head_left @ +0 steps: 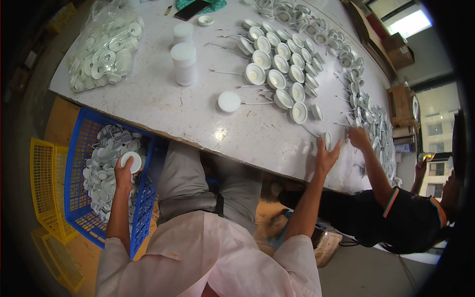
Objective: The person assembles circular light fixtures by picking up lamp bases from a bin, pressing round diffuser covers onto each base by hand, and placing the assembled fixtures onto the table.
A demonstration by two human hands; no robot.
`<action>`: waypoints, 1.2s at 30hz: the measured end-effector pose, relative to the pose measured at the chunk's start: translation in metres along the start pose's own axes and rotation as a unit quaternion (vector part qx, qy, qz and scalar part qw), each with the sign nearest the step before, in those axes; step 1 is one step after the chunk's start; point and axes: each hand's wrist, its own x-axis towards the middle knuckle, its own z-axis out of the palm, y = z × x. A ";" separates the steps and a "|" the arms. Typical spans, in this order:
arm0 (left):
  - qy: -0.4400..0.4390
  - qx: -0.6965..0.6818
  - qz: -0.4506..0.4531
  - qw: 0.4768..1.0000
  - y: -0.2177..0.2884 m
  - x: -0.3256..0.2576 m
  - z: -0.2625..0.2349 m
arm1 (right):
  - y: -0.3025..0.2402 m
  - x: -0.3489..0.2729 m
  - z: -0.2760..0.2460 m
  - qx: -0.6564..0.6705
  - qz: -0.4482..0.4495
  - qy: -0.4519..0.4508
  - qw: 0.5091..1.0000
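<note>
My left hand (123, 175) is closed on a round white lamp (131, 162), holding it above a blue plastic basket (74, 171) heaped with similar lamps. At the table's near edge on the right, my right hand (326, 161) has thumb and fingers spread apart. A white downlight (327, 139) stands between them, close against the thumb, with its wire trailing left. Beyond it, several downlights with cup-shaped rims (280, 64) lie in rows. A white disc with a wire (229, 102) lies apart, left of those rows.
Stacked white discs (184, 64) stand near a plastic bag of white rings (106, 57). A phone (192, 9) lies on green cloth at the back. On the right, a co-worker's hand (358, 137) reaches over the white table (163, 111). Yellow crates (47, 188) flank the basket.
</note>
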 end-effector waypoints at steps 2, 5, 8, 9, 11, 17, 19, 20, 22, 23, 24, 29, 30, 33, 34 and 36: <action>0.047 0.002 -0.027 0.999 -0.025 0.013 -0.030 | 0.001 0.004 0.007 0.050 0.079 -0.062 0.994; 0.101 0.017 -0.059 0.993 -0.072 0.040 -0.089 | -0.015 -0.001 -0.006 0.050 0.169 -0.137 0.975; 0.169 -0.049 -0.102 0.979 -0.107 0.058 -0.145 | -0.001 -0.019 -0.015 0.062 0.160 -0.095 0.981; 0.174 -0.049 -0.103 0.978 -0.116 0.061 -0.165 | 0.001 -0.027 -0.024 0.094 0.176 -0.058 0.978; 0.185 -0.021 -0.082 0.979 -0.131 0.064 -0.198 | -0.009 -0.034 -0.036 0.124 0.195 -0.020 0.973; 0.182 0.306 0.135 0.925 -0.100 0.072 -0.161 | -0.108 -0.069 -0.039 0.129 0.016 -0.078 0.988; -0.052 0.073 0.109 0.990 -0.012 0.010 -0.035 | -0.150 -0.085 -0.030 0.232 -0.019 -0.158 0.960; -0.164 0.044 0.115 0.979 0.039 -0.033 0.022 | -0.164 -0.093 -0.022 0.264 -0.051 -0.188 0.945; -0.367 0.051 0.195 0.908 0.090 -0.079 0.085 | -0.195 -0.105 -0.012 0.332 -0.102 -0.245 0.905; -0.425 0.068 0.205 0.879 0.105 -0.088 0.106 | -0.209 -0.112 -0.007 0.366 -0.117 -0.273 0.882; -0.446 0.054 0.201 0.870 0.115 -0.095 0.127 | -0.220 -0.119 -0.003 0.378 -0.157 -0.289 0.866; -0.546 -0.036 0.093 0.832 0.126 -0.096 0.174 | -0.261 -0.132 -0.006 0.376 -0.287 -0.319 0.821; -0.548 -0.027 0.110 0.829 0.125 -0.093 0.174 | -0.260 -0.134 -0.003 0.377 -0.293 -0.328 0.815; -0.537 -0.041 0.136 0.831 0.112 -0.083 0.169 | -0.264 -0.135 -0.001 0.400 -0.280 -0.374 0.788; -0.506 -0.020 0.130 0.852 0.108 -0.082 0.166 | -0.267 -0.135 -0.003 0.409 -0.263 -0.392 0.781; -0.471 -0.003 0.125 0.873 0.107 -0.083 0.160 | -0.261 -0.121 0.000 0.439 -0.206 -0.418 0.768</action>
